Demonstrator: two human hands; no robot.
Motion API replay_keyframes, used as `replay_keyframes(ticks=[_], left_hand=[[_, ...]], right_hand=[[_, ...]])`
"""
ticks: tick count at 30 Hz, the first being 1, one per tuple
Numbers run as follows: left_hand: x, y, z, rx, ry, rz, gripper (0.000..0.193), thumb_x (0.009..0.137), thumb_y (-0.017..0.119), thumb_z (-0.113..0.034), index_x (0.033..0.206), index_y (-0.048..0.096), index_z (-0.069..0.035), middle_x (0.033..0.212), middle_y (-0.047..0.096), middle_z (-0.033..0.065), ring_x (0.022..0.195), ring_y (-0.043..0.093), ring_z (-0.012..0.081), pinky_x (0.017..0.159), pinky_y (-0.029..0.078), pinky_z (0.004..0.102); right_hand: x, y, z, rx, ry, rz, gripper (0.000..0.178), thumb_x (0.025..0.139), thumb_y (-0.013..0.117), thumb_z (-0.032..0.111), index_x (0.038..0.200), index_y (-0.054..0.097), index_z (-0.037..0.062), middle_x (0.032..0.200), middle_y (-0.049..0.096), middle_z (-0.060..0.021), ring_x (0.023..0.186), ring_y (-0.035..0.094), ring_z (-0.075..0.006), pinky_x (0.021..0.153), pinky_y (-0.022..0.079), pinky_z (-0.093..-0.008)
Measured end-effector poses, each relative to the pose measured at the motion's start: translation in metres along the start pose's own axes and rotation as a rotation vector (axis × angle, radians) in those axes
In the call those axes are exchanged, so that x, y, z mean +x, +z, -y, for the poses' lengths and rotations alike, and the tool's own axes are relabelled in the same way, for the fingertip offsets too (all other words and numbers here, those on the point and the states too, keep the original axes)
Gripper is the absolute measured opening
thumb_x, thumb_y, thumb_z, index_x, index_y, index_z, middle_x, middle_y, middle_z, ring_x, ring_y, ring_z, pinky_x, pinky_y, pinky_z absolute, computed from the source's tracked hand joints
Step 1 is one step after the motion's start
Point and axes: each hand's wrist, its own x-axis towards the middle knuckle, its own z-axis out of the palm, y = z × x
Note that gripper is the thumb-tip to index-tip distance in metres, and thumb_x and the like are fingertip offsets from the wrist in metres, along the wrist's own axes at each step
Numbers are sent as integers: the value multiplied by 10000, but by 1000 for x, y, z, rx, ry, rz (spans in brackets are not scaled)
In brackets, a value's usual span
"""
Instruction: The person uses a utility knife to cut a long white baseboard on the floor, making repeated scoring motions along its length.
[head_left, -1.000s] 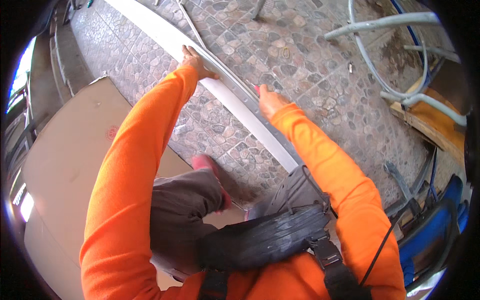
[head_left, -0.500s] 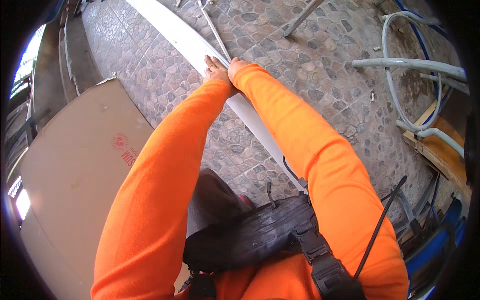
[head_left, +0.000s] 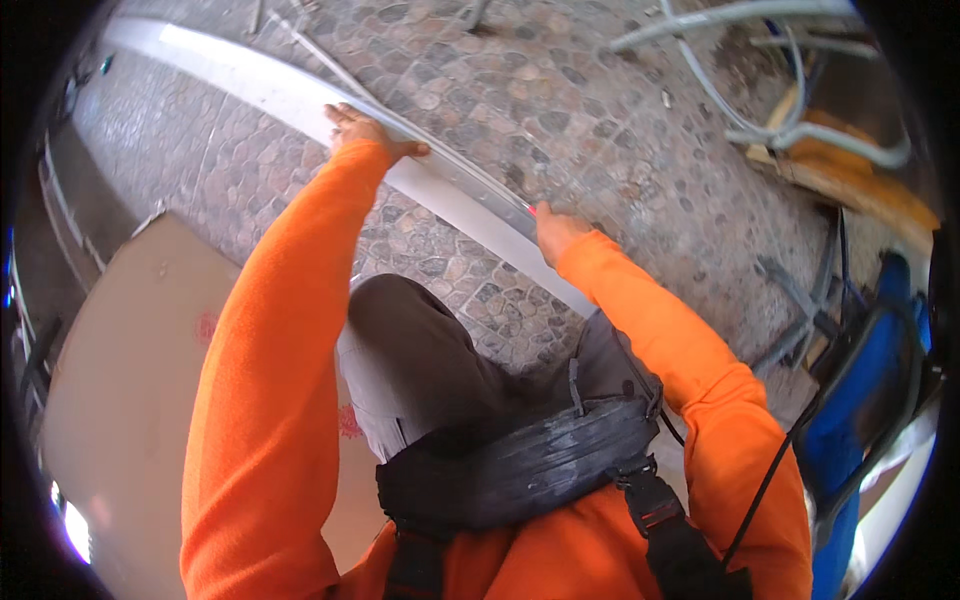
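Left hand: A bare left hand [head_left: 362, 132] lies palm-down on a long white strip [head_left: 250, 98], fingers fanned and thumb stretched toward the grey edging.
Right hand: The right hand [head_left: 562, 236] curls around a small red-tipped thing [head_left: 532, 210], its tip at the strip's far edge; most of it is hidden, so its kind cannot be told.
White strip: It runs slantwise across the stone-patterned floor [head_left: 580, 110], from the upper left to beside the person's right knee, with a grey band [head_left: 480, 188] along its far side.
Steady pressure: Good practice here likely means bearing down evenly with the left palm, so that strip and band stay together.
Clean line: The red tip probably fares best snug against the edge, at one constant angle, the left thumb well clear of its path.
Alongside: A brown cardboard sheet [head_left: 140, 370] lies at the person's left.
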Motion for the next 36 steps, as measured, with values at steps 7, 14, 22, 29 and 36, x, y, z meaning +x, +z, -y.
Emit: replay_keyframes(ticks=[7,14,22,29,36], left_hand=[[-12,-13,-6,-53,-25,43,1508,478,819,-685,1443,-14,122,1506,-53,350,1358,311,438,1100,344,388],[-3,-5,-9,99,-10,77,1482,473,767,-754,1423,89,159,1483,-35,392,1381,253,446,1110,320,385],[7,3,-14,124,-61,45,1532,429,769,-772,1428,69,156,1478,-29,399,1389,237,436,1118,304,372],[10,6,-8,123,-81,46,1540,455,784,-742,1434,-14,138,1477,-48,400,1336,320,475,1122,303,376],[21,7,-20,334,-33,203,1417,588,712,-750,1416,32,177,1472,-10,414,1414,-86,466,1150,-27,524]], right_hand=[[-26,-10,-20,84,-20,-56,341,903,398,115,1224,377,2,1033,614,-325,972,604,-479,818,462,-532],[56,-48,82,161,-211,-156,334,940,355,148,1230,411,-7,1119,606,-293,1044,595,-443,866,478,-509],[69,-62,95,137,-226,-82,352,941,362,141,1253,428,-8,1191,588,-262,1101,583,-407,911,475,-495],[7,-16,-1,188,7,52,405,965,344,224,1305,432,21,1223,561,-282,1153,545,-416,981,431,-494],[-66,40,-136,-14,178,278,350,938,366,188,1226,405,-7,1116,604,-298,1055,597,-428,899,455,-521]])
